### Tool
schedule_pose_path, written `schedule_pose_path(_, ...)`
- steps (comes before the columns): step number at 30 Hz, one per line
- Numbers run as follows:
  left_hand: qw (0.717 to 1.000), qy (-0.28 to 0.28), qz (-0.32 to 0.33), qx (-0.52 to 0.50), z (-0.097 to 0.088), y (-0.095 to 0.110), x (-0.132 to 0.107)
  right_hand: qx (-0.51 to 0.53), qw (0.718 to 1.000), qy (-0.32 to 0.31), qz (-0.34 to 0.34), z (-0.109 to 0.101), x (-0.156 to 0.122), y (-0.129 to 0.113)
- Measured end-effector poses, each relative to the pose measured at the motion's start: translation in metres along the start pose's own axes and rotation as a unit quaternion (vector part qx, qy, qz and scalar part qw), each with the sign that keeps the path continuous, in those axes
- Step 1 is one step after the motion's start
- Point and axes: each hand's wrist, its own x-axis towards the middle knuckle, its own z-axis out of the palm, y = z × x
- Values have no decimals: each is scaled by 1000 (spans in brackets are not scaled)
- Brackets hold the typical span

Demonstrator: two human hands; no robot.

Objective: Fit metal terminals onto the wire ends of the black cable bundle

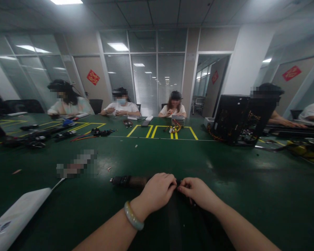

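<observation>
Green table [225, 167] lies open ahead and to your right. Your left hand [157, 191] and right hand [199, 193] meet, both pinching 1 dark strap [174, 223].

Field notes: I see a long dark-green table [225, 167] marked with yellow tape lines [157, 130] filling the view from 3 through 9 o'clock. Glass partitions [143, 80] with closed blinds stand at 12. An open doorway [209, 83] is at 2, a white pillar [246, 59] just beside it. A red diamond sign [93, 77] hangs at 10. A ceiling light panel [117, 46] glows at 11. A dark office chair [23, 105] sits at 9.
</observation>
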Motion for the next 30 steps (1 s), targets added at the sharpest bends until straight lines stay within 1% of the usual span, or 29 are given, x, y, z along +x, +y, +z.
schedule_pose_path(8,1000,3,-2,-3,-2,2,0,12,1000,-14,2,-1,1,2)
schedule_pose_path(17,1000,15,-3,-10,0,1,-1,11,1000,-7,-4,0,0,3)
schedule_pose_path(24,1000,10,-7,-10,0,0,0,1,1000,-10,1,0,1,4)
schedule_pose_path(30,1000,2,-2,-3,0,-1,-1,14,1000,-13,12,-1,0,1)
